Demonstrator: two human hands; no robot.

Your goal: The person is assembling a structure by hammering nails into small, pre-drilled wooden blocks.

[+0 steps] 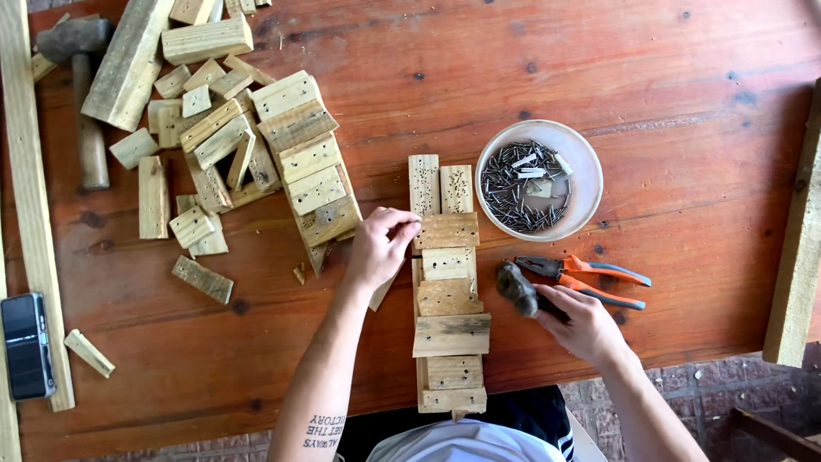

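Note:
A narrow wooden assembly (pixel 448 299) of two long slats with several short blocks laid across them lies lengthwise in the middle of the red-brown table (pixel 667 103). My left hand (pixel 379 248) pinches the left edge of the topmost cross block (pixel 447 231). My right hand (pixel 586 325) grips the handle of a small hammer (pixel 517 289), whose dark head rests just right of the assembly. Orange-handled pliers (pixel 590 278) lie just beyond that hand.
A round white bowl (pixel 581 162) of nails sits right of the assembly's far end. A pile of short wood blocks (pixel 248 145) fills the upper left, with a mallet (pixel 81 94), long planks (pixel 30 197) and a dark phone (pixel 26 346) at the left edge. Another plank (pixel 800 248) lies at the right.

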